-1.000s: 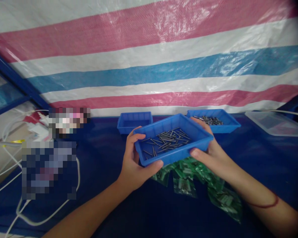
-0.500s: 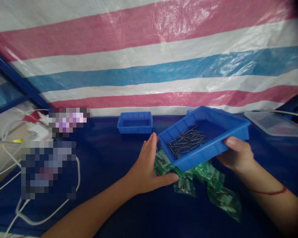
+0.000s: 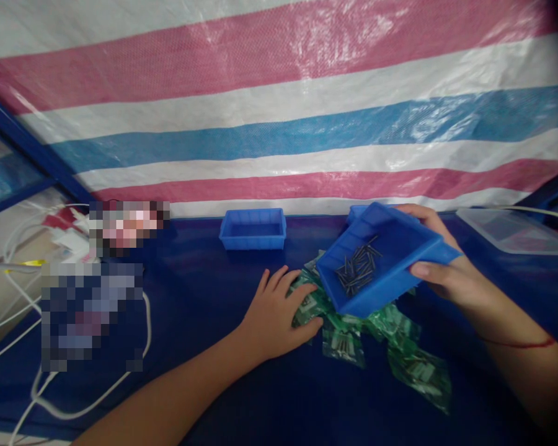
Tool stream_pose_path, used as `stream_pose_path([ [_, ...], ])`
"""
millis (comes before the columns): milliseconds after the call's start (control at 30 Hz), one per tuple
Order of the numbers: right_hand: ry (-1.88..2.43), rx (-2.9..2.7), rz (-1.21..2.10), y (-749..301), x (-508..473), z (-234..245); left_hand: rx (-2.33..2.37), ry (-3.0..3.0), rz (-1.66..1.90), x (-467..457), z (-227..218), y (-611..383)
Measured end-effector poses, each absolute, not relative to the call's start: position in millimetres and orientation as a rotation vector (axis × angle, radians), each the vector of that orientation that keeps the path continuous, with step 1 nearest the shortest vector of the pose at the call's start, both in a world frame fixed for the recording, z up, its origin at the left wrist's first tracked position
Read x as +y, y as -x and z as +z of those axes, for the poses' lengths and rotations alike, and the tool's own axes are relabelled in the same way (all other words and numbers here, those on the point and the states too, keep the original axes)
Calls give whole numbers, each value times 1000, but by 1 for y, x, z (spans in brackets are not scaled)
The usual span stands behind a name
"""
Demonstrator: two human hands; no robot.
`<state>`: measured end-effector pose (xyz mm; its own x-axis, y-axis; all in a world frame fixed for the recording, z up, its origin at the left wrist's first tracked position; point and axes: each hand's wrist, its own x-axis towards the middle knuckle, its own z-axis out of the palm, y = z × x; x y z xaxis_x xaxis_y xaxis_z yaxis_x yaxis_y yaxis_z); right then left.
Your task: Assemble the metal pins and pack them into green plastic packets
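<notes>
My right hand [image 3: 439,260] grips a blue plastic bin [image 3: 400,248] by its right end and holds it tilted down to the left. Dark screws or nails [image 3: 359,267], too small to tell which, lie gathered toward the bin's lower left end. My left hand [image 3: 279,316] is open with fingers spread, palm down, beside the green plastic packets [image 3: 344,344]. Its fingertips reach the packets' left edge; whether they press on them I cannot tell. Several packets, with small metal parts inside, lie under and in front of the raised bin.
A small blue bin [image 3: 253,226] stands at the back of the dark blue table [image 3: 190,279]. Another blue bin [image 3: 356,212] is partly hidden behind the held one. A translucent lid [image 3: 506,232] lies at back right. White cables [image 3: 74,412] and blurred items are on the left.
The held bin tilts more steeply, and the metal pieces are bunched closer together. My right hand has shifted round its end. My left hand has left the bin's side and spread over the packets.
</notes>
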<state>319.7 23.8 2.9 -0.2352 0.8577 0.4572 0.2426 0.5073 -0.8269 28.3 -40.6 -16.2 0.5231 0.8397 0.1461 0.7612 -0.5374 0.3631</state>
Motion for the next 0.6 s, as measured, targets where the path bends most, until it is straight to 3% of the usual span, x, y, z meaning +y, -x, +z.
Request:
stream_pose_path([
  [600,851,-1944,452,-270,-7,18,1257,-2563,476,-38,-22,-25],
])
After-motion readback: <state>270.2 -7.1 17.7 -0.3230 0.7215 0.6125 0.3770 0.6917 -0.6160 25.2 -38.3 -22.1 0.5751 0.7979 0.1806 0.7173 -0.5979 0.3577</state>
